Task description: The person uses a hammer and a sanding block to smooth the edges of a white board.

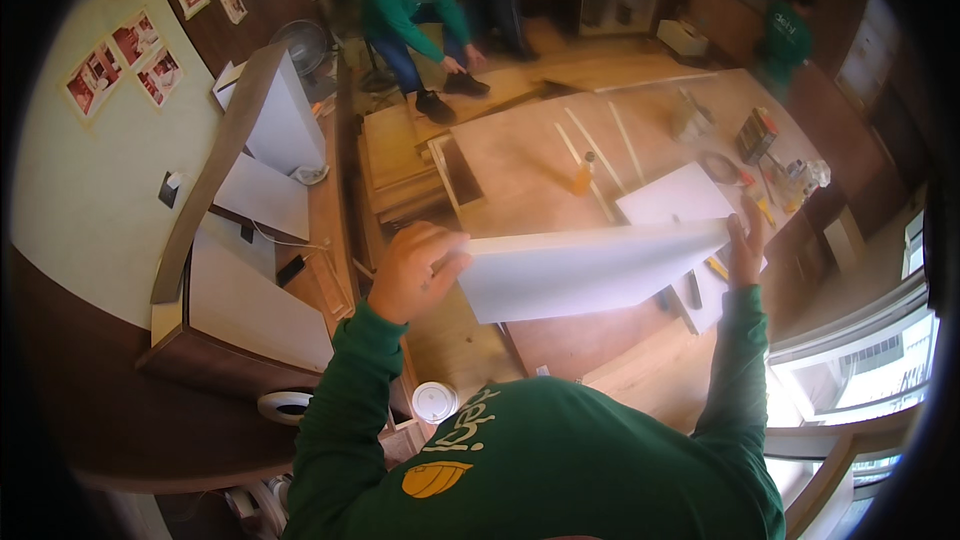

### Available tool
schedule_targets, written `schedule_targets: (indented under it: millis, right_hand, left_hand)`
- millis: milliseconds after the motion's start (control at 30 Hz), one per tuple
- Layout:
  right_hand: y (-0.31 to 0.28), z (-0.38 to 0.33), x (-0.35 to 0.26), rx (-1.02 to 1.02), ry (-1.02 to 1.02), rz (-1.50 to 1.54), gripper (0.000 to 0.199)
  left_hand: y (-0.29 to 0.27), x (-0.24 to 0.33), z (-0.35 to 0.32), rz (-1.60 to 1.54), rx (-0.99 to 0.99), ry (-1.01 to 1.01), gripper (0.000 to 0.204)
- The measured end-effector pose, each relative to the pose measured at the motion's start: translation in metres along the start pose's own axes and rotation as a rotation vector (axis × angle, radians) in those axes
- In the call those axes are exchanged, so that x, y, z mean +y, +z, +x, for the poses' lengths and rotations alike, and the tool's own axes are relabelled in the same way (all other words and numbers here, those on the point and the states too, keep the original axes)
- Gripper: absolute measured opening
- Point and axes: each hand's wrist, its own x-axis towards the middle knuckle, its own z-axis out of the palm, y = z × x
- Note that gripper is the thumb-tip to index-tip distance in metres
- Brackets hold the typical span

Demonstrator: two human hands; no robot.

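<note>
A long white board (590,275) is held up level in front of me, above the big wooden worktable (520,155). My left hand (418,268) grips its left end, thumb and fingers closed around the edge. At the opposite end, my right hand (743,248) is closed on the right edge. Behind the board, another white panel (678,196) lies flat on the table, partly covered by the one I hold. Part of a white piece with a dark slot (694,290) shows below the board's right end.
On the table are an amber bottle (583,176), thin pale strips (592,148), a metal can (757,135) and tools. Cabinets (262,290) stand along the left wall. A lidded cup (435,402) is close to my body. One person (415,15) bends beyond the table; others stand farther back.
</note>
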Motion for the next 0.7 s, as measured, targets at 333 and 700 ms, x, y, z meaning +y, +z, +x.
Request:
schedule_targets:
  millis: [333, 700]
  right_hand:
    - [-0.011, 0.025, -0.083, -0.702, -0.225, -0.253, 0.026]
    - [0.095, -0.032, -0.151, -0.685, -0.572, -0.094, 0.029]
  left_hand:
    - [-0.002, 0.004, 0.002, -0.059, -0.019, -0.073, 0.026]
    - [0.014, 0.0, -0.016, -0.253, 0.087, -0.255, 0.027]
